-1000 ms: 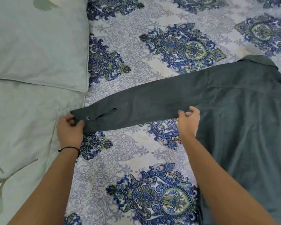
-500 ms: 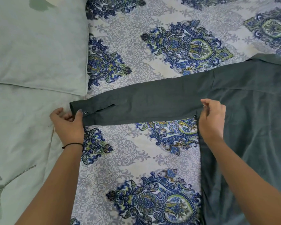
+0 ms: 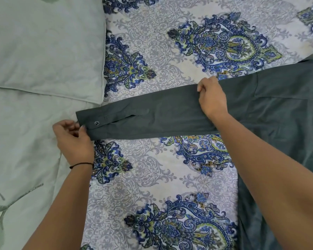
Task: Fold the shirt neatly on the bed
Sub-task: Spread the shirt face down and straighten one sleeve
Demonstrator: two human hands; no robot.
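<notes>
A dark grey-green long-sleeved shirt (image 3: 285, 112) lies flat on the patterned bed sheet (image 3: 152, 170), its body at the right and partly out of frame. One sleeve (image 3: 152, 120) stretches left, ending in a cuff with a snap button. My left hand (image 3: 74, 139) pinches the lower corner of that cuff between thumb and fingers. My right hand (image 3: 212, 98) lies across the sleeve's middle and grips its far edge. The collar shows at the right frame edge.
A pale green pillow (image 3: 43, 46) lies at the upper left, and a pale green quilt (image 3: 20, 159) covers the left side beside the cuff. The blue paisley sheet spreads above and below the sleeve.
My right hand has moved from the sleeve's near edge by the armpit up and left to its far edge. My left hand has stayed at the cuff. The sleeve lies straighter.
</notes>
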